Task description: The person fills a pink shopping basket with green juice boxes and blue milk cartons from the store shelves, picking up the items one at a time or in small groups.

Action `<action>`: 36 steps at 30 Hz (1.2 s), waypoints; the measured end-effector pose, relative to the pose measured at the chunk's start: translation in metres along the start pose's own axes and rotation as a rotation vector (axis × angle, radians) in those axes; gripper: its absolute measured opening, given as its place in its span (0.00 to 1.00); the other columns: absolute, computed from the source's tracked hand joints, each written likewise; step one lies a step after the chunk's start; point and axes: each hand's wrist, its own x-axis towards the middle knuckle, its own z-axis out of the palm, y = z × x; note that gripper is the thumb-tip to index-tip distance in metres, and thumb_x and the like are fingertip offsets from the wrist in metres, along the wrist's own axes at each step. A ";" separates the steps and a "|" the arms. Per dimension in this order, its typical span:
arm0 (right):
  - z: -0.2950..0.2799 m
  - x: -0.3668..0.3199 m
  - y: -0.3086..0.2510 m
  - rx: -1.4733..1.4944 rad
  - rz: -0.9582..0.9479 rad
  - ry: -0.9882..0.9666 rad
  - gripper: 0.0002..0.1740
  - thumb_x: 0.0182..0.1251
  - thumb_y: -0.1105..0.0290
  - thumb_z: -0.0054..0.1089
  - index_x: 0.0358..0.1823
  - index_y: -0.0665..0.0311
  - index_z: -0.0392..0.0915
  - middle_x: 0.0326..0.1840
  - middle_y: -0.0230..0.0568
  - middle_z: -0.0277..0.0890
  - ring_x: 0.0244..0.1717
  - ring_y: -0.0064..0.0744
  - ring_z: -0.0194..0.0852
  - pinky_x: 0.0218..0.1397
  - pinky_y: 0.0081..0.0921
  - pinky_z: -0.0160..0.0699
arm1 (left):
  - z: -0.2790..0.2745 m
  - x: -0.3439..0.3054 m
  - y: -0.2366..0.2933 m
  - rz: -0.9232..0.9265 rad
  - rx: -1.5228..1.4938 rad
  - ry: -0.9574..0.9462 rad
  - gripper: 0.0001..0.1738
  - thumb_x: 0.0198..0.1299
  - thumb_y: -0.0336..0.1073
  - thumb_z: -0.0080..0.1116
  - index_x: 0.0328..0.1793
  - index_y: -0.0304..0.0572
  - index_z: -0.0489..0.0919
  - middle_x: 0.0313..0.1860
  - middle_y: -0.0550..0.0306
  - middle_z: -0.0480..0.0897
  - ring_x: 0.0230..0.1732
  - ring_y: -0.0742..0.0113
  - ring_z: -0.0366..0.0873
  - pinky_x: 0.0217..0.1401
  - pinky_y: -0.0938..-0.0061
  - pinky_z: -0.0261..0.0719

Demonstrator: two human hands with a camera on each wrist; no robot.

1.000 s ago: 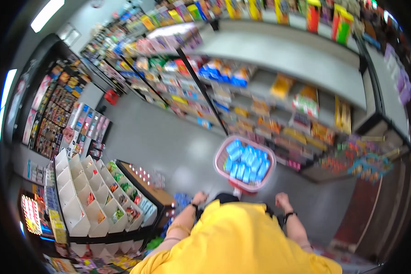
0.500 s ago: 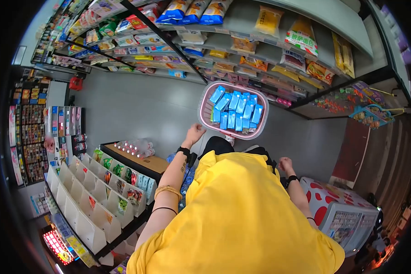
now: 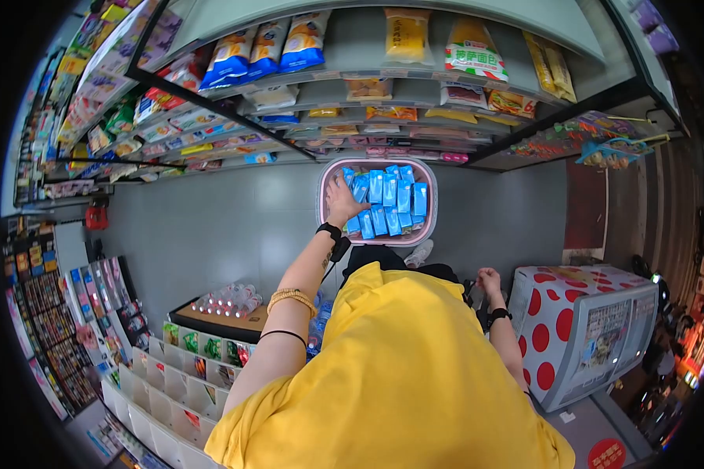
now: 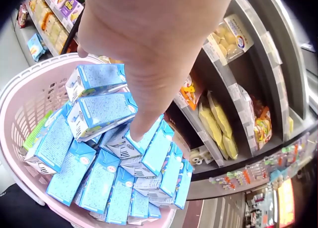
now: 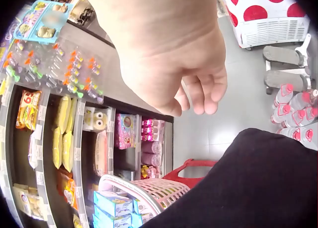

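Note:
A pink plastic shopping basket (image 3: 429,227) stands on the floor before my feet, full of small blue drink cartons (image 3: 404,195). My left hand (image 3: 343,202) reaches down over the basket's left side, fingers spread at the cartons there. In the left wrist view my thumb (image 4: 141,126) comes down among the blue cartons (image 4: 102,109), some upright and two lying on top; the other fingers are mostly hidden behind the hand. My right hand (image 3: 489,281) hangs at my right side, its fingers (image 5: 198,96) loosely curled with nothing held.
Shelves of packaged bread (image 3: 475,51) rise just beyond the basket. A white case with red dots (image 3: 541,336) stands at my right. On my left are white display bins (image 3: 156,399) and a low stand with bottles (image 3: 227,301). A red frame (image 5: 194,171) sits beside the basket.
My left hand has moved from beside the basket up and over its cartons. The view has swung, bringing shelves and basket closer. My right hand still hangs at my side.

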 end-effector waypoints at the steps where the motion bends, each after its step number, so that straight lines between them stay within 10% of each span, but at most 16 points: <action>1: 0.000 -0.006 0.012 0.015 0.019 0.022 0.06 0.71 0.68 0.57 0.44 0.61 0.78 0.26 0.34 0.79 0.20 0.25 0.78 0.23 0.23 0.77 | 0.003 0.004 0.000 -0.042 0.019 -0.040 0.76 0.30 0.50 0.88 0.83 0.43 0.47 0.78 0.39 0.56 0.78 0.36 0.56 0.76 0.43 0.63; 24: 0.009 -0.045 0.036 0.124 -0.021 0.089 0.05 0.68 0.70 0.57 0.43 0.59 0.78 0.27 0.29 0.78 0.22 0.22 0.77 0.24 0.21 0.74 | 0.007 0.022 -0.040 -0.043 -0.195 -0.026 0.64 0.36 0.52 0.81 0.75 0.26 0.57 0.61 0.32 0.79 0.61 0.41 0.80 0.65 0.57 0.79; 31: 0.035 -0.055 -0.143 0.039 -0.317 -0.219 0.13 0.69 0.69 0.64 0.52 0.61 0.78 0.34 0.29 0.79 0.33 0.19 0.78 0.37 0.19 0.78 | -0.037 0.005 -0.049 0.081 -0.714 -0.310 0.62 0.43 0.50 0.80 0.78 0.23 0.57 0.66 0.37 0.76 0.65 0.50 0.78 0.67 0.63 0.76; 36: 0.086 -0.110 -0.305 0.028 -0.644 -0.626 0.25 0.63 0.69 0.73 0.61 0.62 0.76 0.42 0.31 0.81 0.42 0.21 0.80 0.48 0.21 0.80 | -0.125 -0.060 0.043 0.208 -1.115 -0.689 0.48 0.57 0.40 0.73 0.79 0.32 0.60 0.63 0.45 0.78 0.63 0.60 0.78 0.65 0.67 0.77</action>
